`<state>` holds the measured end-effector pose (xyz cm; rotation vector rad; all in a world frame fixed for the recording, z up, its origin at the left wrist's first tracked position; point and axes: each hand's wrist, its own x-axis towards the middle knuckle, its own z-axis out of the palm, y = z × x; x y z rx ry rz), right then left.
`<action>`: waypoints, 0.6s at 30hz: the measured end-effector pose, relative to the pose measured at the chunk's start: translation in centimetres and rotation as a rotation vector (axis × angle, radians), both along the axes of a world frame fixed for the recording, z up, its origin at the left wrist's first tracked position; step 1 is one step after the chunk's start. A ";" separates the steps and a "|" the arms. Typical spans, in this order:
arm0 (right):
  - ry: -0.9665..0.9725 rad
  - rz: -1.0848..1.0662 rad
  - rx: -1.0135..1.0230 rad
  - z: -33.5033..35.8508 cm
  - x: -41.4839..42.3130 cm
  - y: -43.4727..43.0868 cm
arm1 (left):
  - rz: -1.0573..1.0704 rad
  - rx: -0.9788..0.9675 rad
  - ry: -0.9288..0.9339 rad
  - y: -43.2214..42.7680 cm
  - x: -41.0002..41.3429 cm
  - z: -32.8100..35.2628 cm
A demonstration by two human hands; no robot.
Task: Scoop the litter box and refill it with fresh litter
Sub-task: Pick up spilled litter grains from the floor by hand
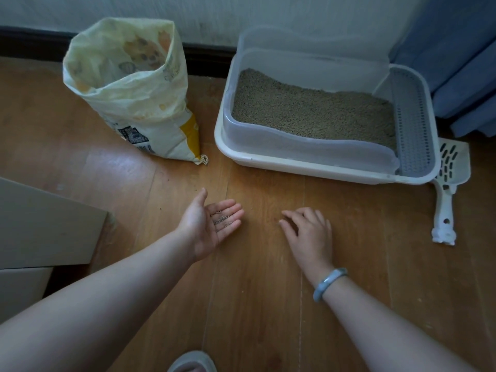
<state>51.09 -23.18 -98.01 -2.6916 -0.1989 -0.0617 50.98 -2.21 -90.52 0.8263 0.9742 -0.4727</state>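
Presently, the litter box sits on the floor, holding litter; rigid, best lifted by its rim. The open litter bag stands near its left end: soft, probably heavy, so grip below the mouth. The scoop lies touching the box's right end; light, stiff, take the handle. The left hand is palm up, fingers together, cradling loose granules. The right hand is palm down, fingers bent to the floor; any pinch is undeterminable.

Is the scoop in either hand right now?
No, the scoop lies on the floor beside the litter box, untouched, while the left hand and right hand are both apart from it, nearer the camera.
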 end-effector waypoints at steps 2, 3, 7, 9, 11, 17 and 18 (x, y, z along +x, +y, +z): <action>-0.022 0.059 -0.022 0.0 0.2 0.4 | 0.001 0.000 0.002 -0.1 0.0 0.0; -0.035 0.085 -0.031 -0.1 0.3 0.4 | 0.002 0.000 0.004 -0.1 0.0 0.0; -0.065 0.121 -0.065 -0.1 0.3 0.2 | 0.003 0.005 0.009 -0.2 0.1 -0.1; -0.088 0.144 -0.098 -0.3 0.5 0.0 | 0.005 0.003 0.010 -0.3 0.1 -0.1; -0.115 0.180 -0.142 -0.6 0.7 -0.1 | -0.002 0.003 0.009 -0.5 0.1 0.0; -0.083 0.179 -0.211 -0.4 1.6 0.2 | -0.029 0.005 -0.006 -1.5 0.1 0.4; -0.047 0.120 -0.137 0.1 1.5 0.6 | -0.030 0.001 -0.013 -1.6 0.1 0.5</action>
